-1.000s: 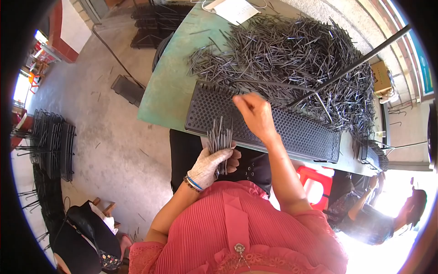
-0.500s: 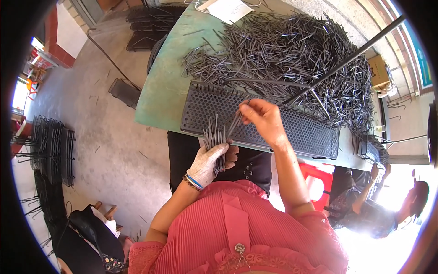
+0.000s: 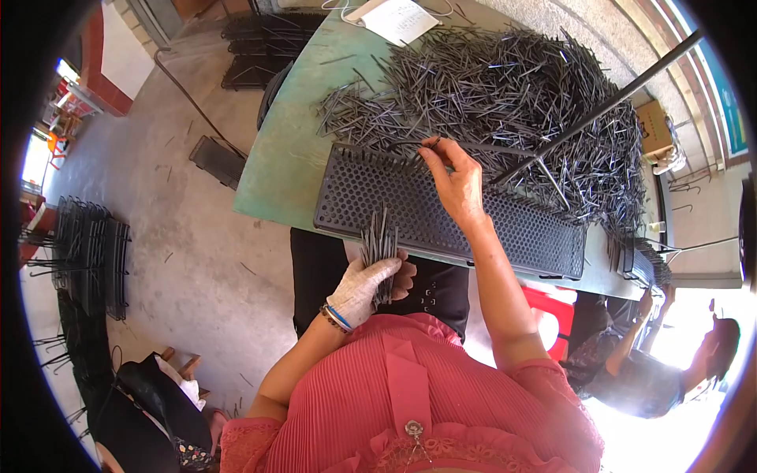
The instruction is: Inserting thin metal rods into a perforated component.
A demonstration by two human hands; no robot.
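Note:
A bundle of thin dark sticks (image 3: 381, 233) stands upright in my left hand (image 3: 359, 285), which wears a pale glove and is closed around its lower part. Below the hands, a long black perforated rack (image 3: 355, 193) lies along the near edge of the green table (image 3: 280, 150). Short dark sticks stand in a row along the rack's far edge. At that row my bare right hand (image 3: 460, 185) pinches thumb and forefinger together on a thin dark stick, mostly hidden by the fingers.
A large heap of loose dark sticks (image 3: 505, 87) covers the far side of the table. A black metal bar (image 3: 615, 98) slants over it. Stacked black racks (image 3: 91, 252) stand at the left. Another person (image 3: 646, 363) works at the right, near a red stool (image 3: 548, 311).
My right hand has moved away from the bundle to the rack's far edge. The left hand still grips the bundle and has shifted only slightly.

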